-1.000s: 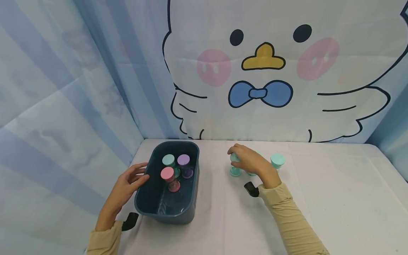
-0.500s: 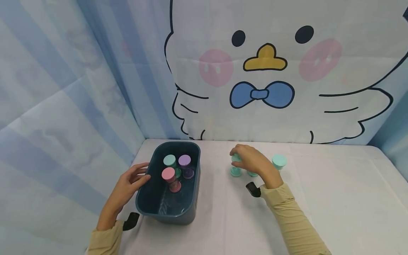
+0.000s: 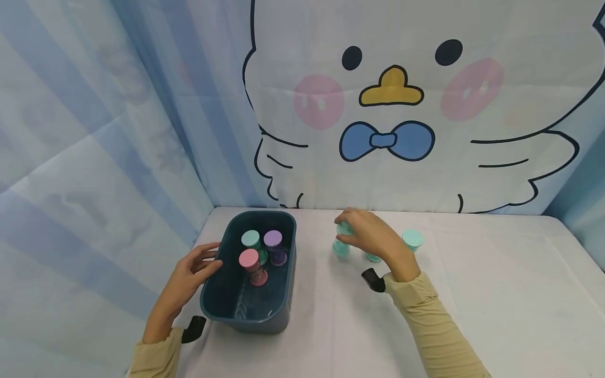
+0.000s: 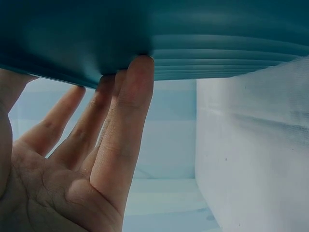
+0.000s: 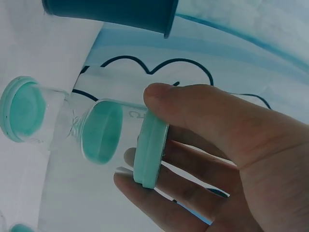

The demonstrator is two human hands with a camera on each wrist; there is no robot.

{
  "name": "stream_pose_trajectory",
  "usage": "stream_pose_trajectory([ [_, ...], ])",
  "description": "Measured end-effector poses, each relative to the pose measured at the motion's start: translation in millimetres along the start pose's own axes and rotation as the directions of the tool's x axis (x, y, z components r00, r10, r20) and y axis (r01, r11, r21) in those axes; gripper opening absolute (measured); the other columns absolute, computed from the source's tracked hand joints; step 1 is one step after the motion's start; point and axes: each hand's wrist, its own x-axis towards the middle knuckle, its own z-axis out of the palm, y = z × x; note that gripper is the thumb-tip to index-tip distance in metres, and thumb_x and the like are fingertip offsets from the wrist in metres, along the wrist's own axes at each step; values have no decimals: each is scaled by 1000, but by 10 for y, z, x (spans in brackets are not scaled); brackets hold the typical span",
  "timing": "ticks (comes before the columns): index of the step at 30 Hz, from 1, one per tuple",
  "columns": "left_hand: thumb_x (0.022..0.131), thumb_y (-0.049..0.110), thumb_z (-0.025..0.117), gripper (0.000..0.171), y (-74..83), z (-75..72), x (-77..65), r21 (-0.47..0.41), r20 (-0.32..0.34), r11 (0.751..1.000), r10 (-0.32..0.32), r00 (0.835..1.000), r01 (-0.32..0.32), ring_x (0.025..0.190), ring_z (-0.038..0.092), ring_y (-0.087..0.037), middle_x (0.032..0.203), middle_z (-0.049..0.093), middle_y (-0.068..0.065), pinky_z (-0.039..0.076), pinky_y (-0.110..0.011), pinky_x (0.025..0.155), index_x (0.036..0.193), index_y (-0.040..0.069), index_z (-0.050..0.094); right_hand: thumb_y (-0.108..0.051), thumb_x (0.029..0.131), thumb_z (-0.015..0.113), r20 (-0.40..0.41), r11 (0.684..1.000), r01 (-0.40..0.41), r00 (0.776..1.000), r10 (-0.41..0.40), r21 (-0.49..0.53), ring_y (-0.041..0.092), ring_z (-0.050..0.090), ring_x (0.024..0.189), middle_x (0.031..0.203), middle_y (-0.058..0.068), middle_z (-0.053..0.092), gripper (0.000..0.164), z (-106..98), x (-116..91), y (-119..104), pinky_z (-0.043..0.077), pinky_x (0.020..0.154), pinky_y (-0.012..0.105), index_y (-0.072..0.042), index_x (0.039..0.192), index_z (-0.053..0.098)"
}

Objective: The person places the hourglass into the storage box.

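My right hand point(image 3: 373, 239) pinches the cap of a teal sand timer point(image 5: 102, 132), thumb on one side and fingers on the other. Teal sand shows in both of its clear bulbs in the right wrist view, and it stands upright in the head view. My left hand point(image 3: 186, 275) is at the left side of a dark blue-green plastic bin point(image 3: 287, 294). In the left wrist view its nearly straight fingers point(image 4: 123, 130) touch the bin's outer wall. Inside the bin stand a teal sand timer point(image 3: 250, 239), a purple one point(image 3: 273, 239) and a pink one point(image 3: 249, 260).
Another teal sand timer point(image 3: 413, 239) stands right of my right hand, partly hidden by the wrist. The teal base point(image 3: 373, 258) of one more shows beneath the hand. A white cloth covers the table point(image 3: 496, 294); a curtain with a cartoon bird point(image 3: 392, 89) hangs behind it.
My right hand has shifted slightly left with the sand timer, which sits a little higher in the head view. The left hand and the bin stay in place.
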Motion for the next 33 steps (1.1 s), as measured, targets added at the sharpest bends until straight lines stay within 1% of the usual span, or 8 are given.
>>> stream_pose_trajectory([
  [5,100,32,61,55,-20,-16,-2,2,-1,1000,0,1000,0,130,51,-40,143,52,-19,44,-60,104,148,12,43,-17,88,76,-25,999,35,999,-35,-6,30,66,109,121,14,67,34,-62,7,-86,54,93,43,0,117,70],
  [9,100,32,61,56,-37,-26,-20,8,-5,1000,-3,1000,3,129,51,-40,144,51,-18,44,-60,104,149,12,43,-18,88,77,-47,997,69,996,-70,-21,27,67,105,118,12,68,35,-87,12,-154,56,90,40,-1,117,70],
  [12,99,32,62,56,-25,-28,-20,9,-11,1000,-7,1000,7,129,52,-39,144,52,-18,44,-60,104,148,12,43,-19,88,77,-79,995,97,992,-99,-26,24,67,100,114,10,68,34,-105,10,-189,57,86,38,-2,117,71],
  [17,99,33,62,56,-19,2,-5,13,-2,1000,-3,1000,4,129,52,-39,144,52,-19,45,-58,104,148,12,44,-19,87,78,-104,995,99,990,-99,-9,22,66,96,111,8,68,35,-139,-32,-231,57,83,37,-2,117,71],
  [21,100,32,61,56,-34,35,-7,11,9,1000,-5,1000,5,129,52,-40,144,51,-19,46,-58,103,148,12,43,-19,87,78,-113,994,110,987,-110,0,23,67,97,112,9,68,36,-143,-70,-251,57,84,37,-2,118,71],
  [27,99,31,62,55,-49,39,-6,5,-12,1000,-1,1000,1,128,53,-41,142,52,-19,44,-61,102,148,12,44,-18,86,78,-157,986,168,973,-169,-17,22,67,96,112,9,69,36,-171,-59,-298,57,84,36,-2,118,71],
  [33,99,32,62,56,-55,23,5,13,-12,1000,4,1000,-4,128,53,-40,142,52,-19,45,-61,103,148,12,44,-19,87,78,-156,986,168,974,-165,3,22,67,100,114,8,68,38,-209,-65,-404,57,87,36,-2,120,70],
])
